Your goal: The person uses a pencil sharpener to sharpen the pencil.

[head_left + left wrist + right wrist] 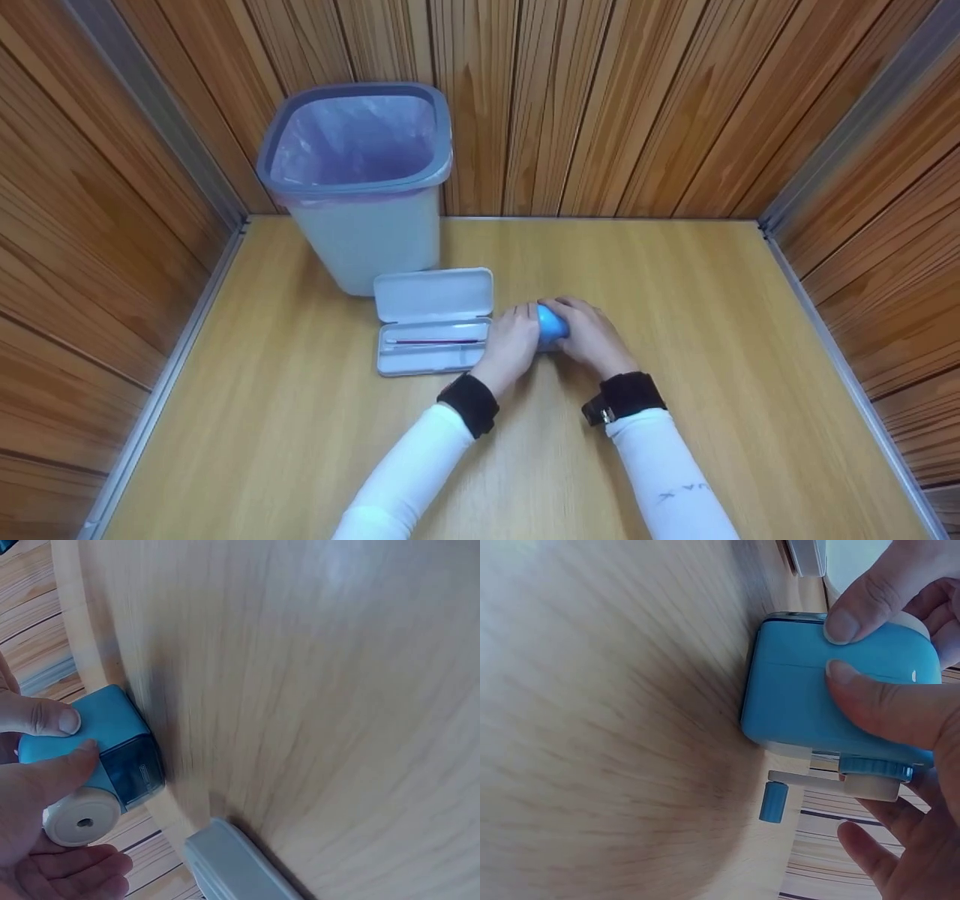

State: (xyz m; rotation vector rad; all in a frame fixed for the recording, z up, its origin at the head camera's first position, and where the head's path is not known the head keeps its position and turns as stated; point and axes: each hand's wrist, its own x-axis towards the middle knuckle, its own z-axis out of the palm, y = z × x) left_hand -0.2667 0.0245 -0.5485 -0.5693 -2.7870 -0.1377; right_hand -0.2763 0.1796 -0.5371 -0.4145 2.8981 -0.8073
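A blue pencil sharpener (pixel 553 324) with a hand crank (pixel 810 780) is held between both hands, close to the tabletop. My left hand (pixel 514 341) grips its side by the white front (pixel 82 817), thumb on the blue body. From the crank side my right hand (pixel 592 337) holds it too, its thumb (pixel 877 701) on the same blue face. A dark clear drawer (pixel 135 769) shows below the white front. Left of the hands lies an open grey pencil case (pixel 427 367) with a slim dark pencil (pixel 435 342) inside; my left hand hides its right end.
A white waste bin (pixel 367 232) with a grey rim and plastic liner stands behind the pencil case, at the back left. Wooden panels (pixel 600 105) enclose the light wood tabletop (pixel 300 450) at the back and both sides.
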